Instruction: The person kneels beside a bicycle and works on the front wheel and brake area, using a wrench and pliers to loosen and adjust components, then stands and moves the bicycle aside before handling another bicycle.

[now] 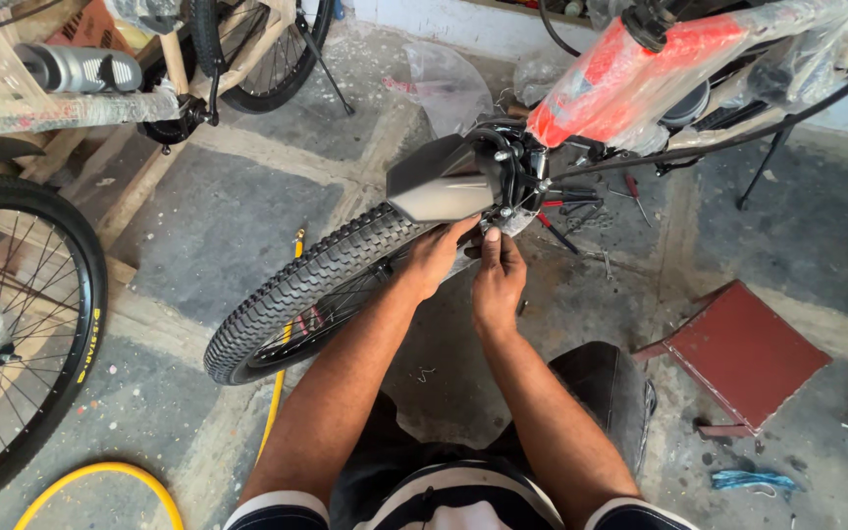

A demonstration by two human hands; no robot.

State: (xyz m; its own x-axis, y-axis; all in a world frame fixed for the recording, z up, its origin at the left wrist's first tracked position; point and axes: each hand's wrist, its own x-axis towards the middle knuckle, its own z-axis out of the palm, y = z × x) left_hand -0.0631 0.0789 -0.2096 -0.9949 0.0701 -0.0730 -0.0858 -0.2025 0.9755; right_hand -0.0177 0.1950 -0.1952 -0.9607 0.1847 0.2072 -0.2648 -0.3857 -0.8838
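Both hands work under the grey mudguard (441, 180) above the front tyre (296, 290): left hand (436, 257) and right hand (496, 278) each pinch something small, too hidden to tell

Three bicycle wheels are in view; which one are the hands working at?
The knobby black tyre at centre, under the dark grey mudguard. Both the left hand and right hand are at its top; the others stand off left.

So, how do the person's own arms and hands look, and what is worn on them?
Both arms are bare from the short sleeves down. The left hand and the right hand wear no gloves, and no watch, ring or bracelet can be seen. The left sleeve and the right sleeve are dark with a white band at the hem.
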